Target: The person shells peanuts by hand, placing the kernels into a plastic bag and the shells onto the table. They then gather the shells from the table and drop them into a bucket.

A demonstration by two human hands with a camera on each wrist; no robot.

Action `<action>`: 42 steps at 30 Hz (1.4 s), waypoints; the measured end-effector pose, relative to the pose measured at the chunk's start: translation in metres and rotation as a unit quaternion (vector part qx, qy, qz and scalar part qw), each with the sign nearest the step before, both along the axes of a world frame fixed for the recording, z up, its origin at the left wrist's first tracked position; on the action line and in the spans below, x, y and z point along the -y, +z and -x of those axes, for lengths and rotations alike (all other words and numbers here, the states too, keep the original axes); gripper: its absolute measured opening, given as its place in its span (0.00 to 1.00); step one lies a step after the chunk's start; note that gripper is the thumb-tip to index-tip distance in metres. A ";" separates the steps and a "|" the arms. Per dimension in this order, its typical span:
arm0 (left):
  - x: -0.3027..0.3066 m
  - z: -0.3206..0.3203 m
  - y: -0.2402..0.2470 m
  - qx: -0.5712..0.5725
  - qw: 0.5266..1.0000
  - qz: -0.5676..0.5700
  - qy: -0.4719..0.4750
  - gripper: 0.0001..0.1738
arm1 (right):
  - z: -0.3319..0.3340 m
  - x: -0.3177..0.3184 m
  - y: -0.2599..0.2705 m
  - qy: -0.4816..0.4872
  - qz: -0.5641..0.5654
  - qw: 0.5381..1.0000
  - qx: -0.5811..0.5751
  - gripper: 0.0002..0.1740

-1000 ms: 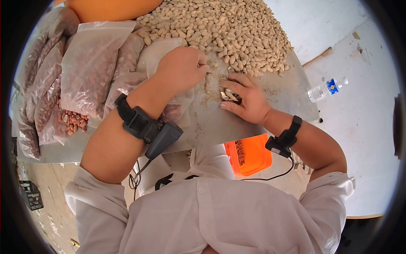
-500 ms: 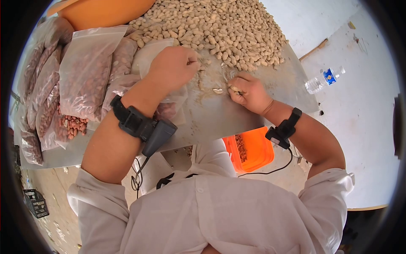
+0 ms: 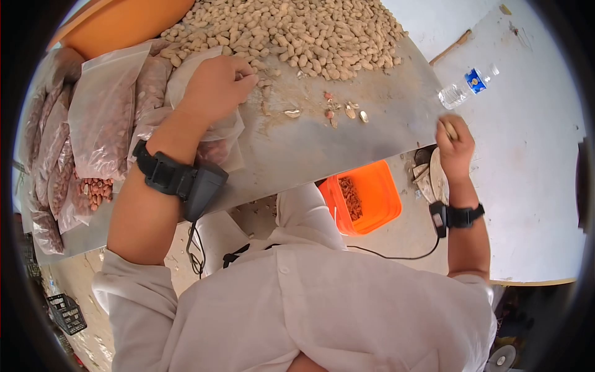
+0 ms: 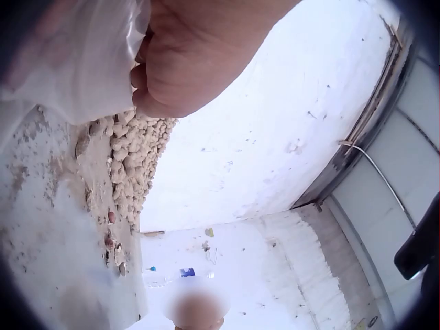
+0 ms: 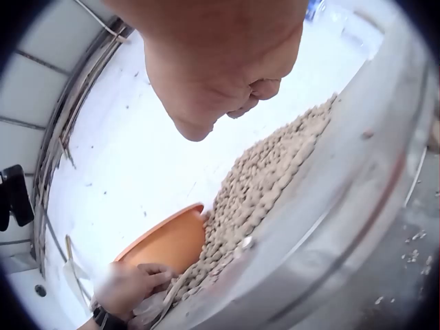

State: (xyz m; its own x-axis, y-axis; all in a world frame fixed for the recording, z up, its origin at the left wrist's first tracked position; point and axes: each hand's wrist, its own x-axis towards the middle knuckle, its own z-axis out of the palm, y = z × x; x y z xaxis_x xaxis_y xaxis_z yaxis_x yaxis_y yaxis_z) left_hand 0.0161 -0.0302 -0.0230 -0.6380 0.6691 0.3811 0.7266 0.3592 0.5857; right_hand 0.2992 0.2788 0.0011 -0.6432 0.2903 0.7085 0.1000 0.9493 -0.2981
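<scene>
My left hand (image 3: 217, 87) lies by the near edge of a pile of unshelled peanuts (image 3: 310, 37), over a clear plastic bag (image 3: 220, 133). Its fingers are bent under, and what they may hold is hidden. Off the table's right edge, my right hand (image 3: 455, 149) grips pale peanut shells (image 3: 449, 129) in curled fingers. In the right wrist view the right hand (image 5: 223, 75) hides its contents. Shell pieces (image 3: 351, 111) and a reddish kernel (image 3: 330, 114) lie on the metal table (image 3: 297, 155) between the hands.
Filled bags of red peanuts (image 3: 105, 111) stand at the left, beside an orange basin (image 3: 124, 25). An orange bucket (image 3: 378, 198) with reddish contents sits below the table edge. A plastic bottle (image 3: 457, 93) lies at the right, with pale debris (image 3: 439, 173) below.
My right hand closed round the shells and moved right, off the table, leaving several pieces behind. The left hand stays by the pile; the view has shifted.
</scene>
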 end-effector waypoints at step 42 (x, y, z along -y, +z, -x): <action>0.001 0.005 -0.008 -0.048 0.999 -0.003 0.016 0.12 | 0.135 0.057 0.007 0.211 0.186 0.857 0.433 0.40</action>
